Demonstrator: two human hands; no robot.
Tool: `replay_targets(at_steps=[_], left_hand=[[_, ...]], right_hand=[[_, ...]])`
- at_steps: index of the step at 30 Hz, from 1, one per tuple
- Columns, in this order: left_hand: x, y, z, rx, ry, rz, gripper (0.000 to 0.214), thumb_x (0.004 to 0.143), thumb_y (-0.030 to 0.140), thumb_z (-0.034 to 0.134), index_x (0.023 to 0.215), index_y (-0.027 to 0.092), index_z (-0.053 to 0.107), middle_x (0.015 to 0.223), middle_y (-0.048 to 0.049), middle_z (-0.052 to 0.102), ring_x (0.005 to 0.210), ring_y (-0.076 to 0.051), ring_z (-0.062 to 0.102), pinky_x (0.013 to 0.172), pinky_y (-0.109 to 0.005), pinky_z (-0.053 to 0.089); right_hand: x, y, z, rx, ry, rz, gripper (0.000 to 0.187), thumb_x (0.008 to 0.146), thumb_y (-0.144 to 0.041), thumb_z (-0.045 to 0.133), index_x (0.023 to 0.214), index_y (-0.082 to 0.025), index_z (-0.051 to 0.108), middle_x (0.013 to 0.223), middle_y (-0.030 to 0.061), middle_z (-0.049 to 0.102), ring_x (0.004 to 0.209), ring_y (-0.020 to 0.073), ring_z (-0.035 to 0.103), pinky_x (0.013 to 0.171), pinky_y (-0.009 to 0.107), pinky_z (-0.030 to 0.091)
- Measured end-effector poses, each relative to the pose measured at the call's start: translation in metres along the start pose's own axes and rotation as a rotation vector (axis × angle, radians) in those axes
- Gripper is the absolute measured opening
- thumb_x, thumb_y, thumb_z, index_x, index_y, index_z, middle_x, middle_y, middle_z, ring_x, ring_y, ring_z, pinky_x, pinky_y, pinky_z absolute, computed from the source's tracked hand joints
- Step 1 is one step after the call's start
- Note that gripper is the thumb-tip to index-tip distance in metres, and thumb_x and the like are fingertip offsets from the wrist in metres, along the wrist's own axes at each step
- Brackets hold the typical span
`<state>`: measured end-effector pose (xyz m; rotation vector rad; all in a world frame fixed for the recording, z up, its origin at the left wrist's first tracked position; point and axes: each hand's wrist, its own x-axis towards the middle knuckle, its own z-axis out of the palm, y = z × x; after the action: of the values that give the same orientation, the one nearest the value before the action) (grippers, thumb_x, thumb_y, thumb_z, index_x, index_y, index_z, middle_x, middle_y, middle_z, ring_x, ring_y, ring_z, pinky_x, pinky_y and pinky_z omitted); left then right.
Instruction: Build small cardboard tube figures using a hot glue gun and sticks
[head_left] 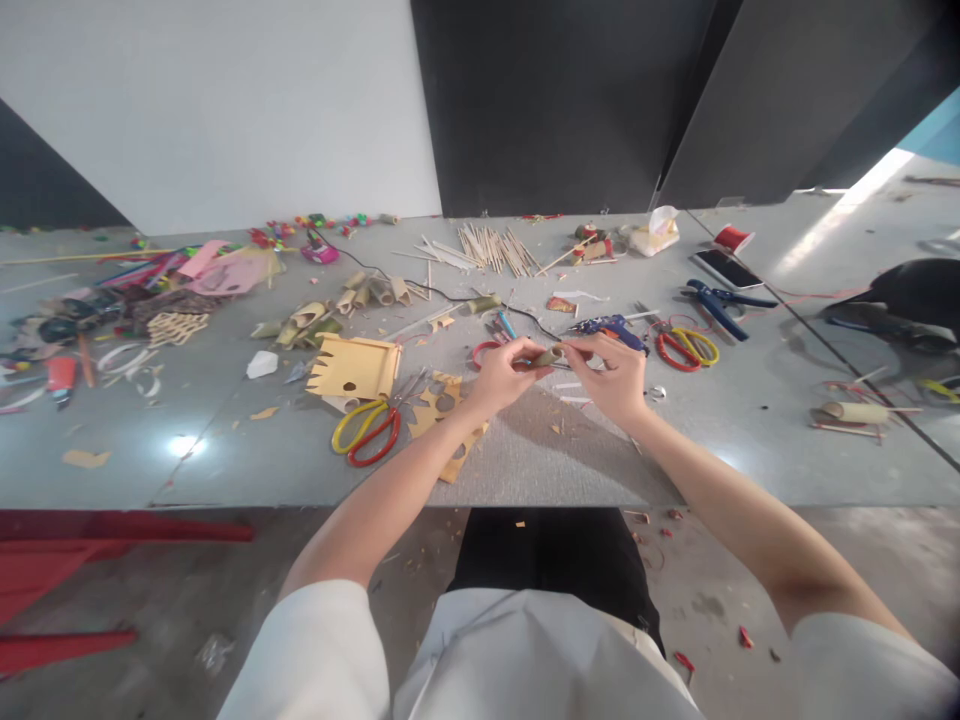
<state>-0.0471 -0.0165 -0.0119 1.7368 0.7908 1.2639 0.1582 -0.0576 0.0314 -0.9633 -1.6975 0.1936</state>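
Note:
A short hollow bamboo piece (550, 356) is held above the table between my two hands. My left hand (511, 370) is closed round its left end. At the open right end, the fingers of my right hand (606, 368) are pinched together; whatever they grip is too small to make out. Just behind my right hand lies a blue glue gun (613, 328). Red-and-yellow scissors (686, 348) rest to the right of it. Left of my left forearm are cut yellow cardboard scraps (450, 400) and another pair of scissors (367, 430).
A notched yellow cardboard piece (358, 368) and several bamboo pieces (375, 290) lie to the left. Thin sticks (499, 248) spread along the back. Blue pliers (724, 305), a phone (726, 268) and a red thread spool (733, 238) are at right. A red stool (112, 530) stands below the table's left.

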Motion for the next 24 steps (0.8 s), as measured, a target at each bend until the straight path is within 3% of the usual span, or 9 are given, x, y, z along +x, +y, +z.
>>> replay_targets(at_steps=[14,24], left_hand=[[0.000,0.005,0.001,-0.033,0.020,-0.015,0.033,0.083,0.039,0.090,0.106,0.020,0.076,0.104,-0.0089,0.080,0.099,-0.020,0.077,0.092,-0.038,0.064],[0.000,0.005,0.002,-0.058,0.025,-0.019,0.034,0.083,0.039,0.091,0.106,0.020,0.075,0.103,-0.0078,0.080,0.098,-0.020,0.077,0.089,-0.036,0.064]], right_hand=[[-0.003,0.014,0.001,-0.035,-0.050,-0.224,0.024,0.104,-0.024,0.066,0.121,-0.031,0.083,0.099,0.0045,0.080,0.085,0.0206,0.074,0.081,0.039,0.064],[-0.001,0.018,-0.002,-0.076,-0.113,-0.341,0.030,0.104,-0.021,0.065,0.129,-0.029,0.079,0.099,0.0071,0.079,0.083,0.0225,0.071,0.081,0.043,0.063]])
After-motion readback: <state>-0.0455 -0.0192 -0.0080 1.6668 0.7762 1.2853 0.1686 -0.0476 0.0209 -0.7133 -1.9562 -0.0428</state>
